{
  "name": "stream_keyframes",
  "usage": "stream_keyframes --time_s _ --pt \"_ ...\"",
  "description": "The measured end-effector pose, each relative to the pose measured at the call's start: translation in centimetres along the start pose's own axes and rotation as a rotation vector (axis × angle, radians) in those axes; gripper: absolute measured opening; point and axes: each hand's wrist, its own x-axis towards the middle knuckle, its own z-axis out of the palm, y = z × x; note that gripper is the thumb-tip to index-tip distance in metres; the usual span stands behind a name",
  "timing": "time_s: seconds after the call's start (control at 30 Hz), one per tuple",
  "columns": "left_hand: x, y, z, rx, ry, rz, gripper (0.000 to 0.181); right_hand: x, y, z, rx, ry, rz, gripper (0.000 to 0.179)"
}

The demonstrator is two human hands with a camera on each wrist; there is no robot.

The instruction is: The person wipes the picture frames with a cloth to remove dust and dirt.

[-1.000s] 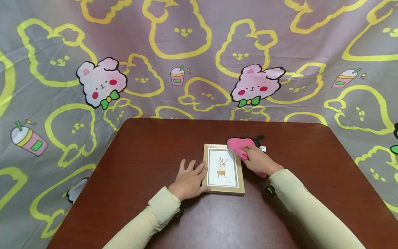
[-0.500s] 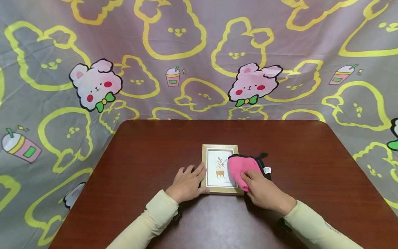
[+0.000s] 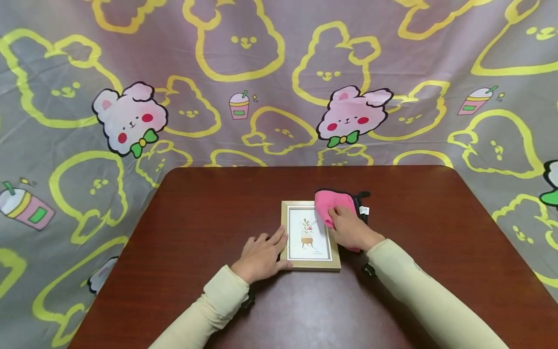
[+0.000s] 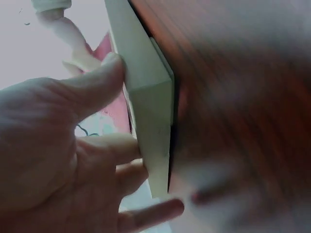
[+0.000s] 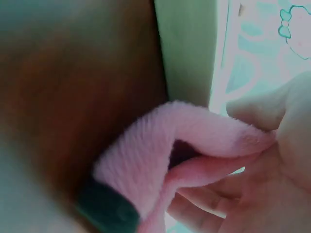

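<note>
Two cream sleeves (image 3: 205, 310) are seen entering from the near edge of the dark wood table (image 3: 196, 203). The left hand (image 3: 260, 256) is laid flat w/ fingers spread on the table, pressed against the left edge of the picture frame (image 3: 310, 235); in the left wrist view the thumb (image 4: 92, 85) and fingertips are shown touching the frame's pale side, not wrapped round it. The frame is lying flat near the table's centre, a bit to the near side, w/ a small plant print under glass. The right hand (image 3: 348, 230) is placed on the frame's far right corner, and a pink cloth (image 3: 331, 206) is pinched betw. thumb and fingers, as shown in the right wrist view; the cloth's black trim and a white tag (image 3: 364, 210) are seen just right of the frame. Beyond the table's far edge, a grey backdrop (image 3: 279, 72) w/ yellow bunny outlines and pink bunnies is hung.
</note>
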Motion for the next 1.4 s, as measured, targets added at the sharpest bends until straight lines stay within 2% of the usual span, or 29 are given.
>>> stream_keyframes --time_s 0.1,0.27,0.37,0.43,0.5,0.6,0.77,0.87,0.97,1.1,1.23,1.33,1.4 --pt "0.0 0.1 0.1 -0.029 -0.004 -0.011 0.075 -2.2 -0.8 0.0 0.008 -0.036 -0.008 0.053" --pt "0.0 0.0 0.3 -0.057 0.001 -0.023 0.075 -7.1 -2.7 -0.3 0.010 -0.099 -0.074 0.052" --pt "0.1 -0.2 0.4 -0.071 0.001 -0.022 0.075 -8.6 -3.4 -0.6 0.011 -0.115 -0.081 0.052" --pt "0.1 -0.3 0.5 -0.079 -0.001 -0.020 0.075 -8.6 -3.7 -0.8 0.010 -0.126 -0.077 0.051" --pt "0.0 -0.3 0.5 -0.088 -0.007 -0.019 0.075 -7.8 -3.7 -1.0 -0.001 -0.133 -0.077 0.048" --pt "0.0 -0.3 0.5 -0.099 -0.014 -0.020 0.076 -5.7 -3.4 -1.2 -0.005 -0.148 -0.048 0.048" --pt "-0.1 -0.3 0.5 -0.092 -0.009 -0.030 0.075 -1.2 -1.7 -0.8 -0.015 -0.142 0.009 0.054" --pt "-0.1 -0.3 0.3 -0.087 -0.008 -0.034 0.075 0.0 -1.2 -0.5 -0.008 -0.147 0.029 0.057" --pt "-0.1 -0.2 0.3 -0.087 -0.009 -0.033 0.075 -1.1 -1.4 -0.2 -0.010 -0.132 0.020 0.058" --pt "-0.1 -0.1 0.2 -0.088 -0.007 -0.026 0.075 -4.4 -2.5 -0.3 -0.019 -0.112 -0.014 0.056" --pt "-0.1 -0.1 0.1 -0.094 -0.011 -0.028 0.075 -7.5 -3.7 -0.8 0.005 -0.155 -0.046 0.056" --pt "0.0 -0.1 0.0 -0.096 -0.013 -0.031 0.075 -8.4 -4.0 -1.0 0.021 -0.180 -0.053 0.055" --pt "0.0 -0.1 0.0 -0.096 -0.015 -0.031 0.075 -7.9 -4.0 -1.1 0.013 -0.175 -0.052 0.054"
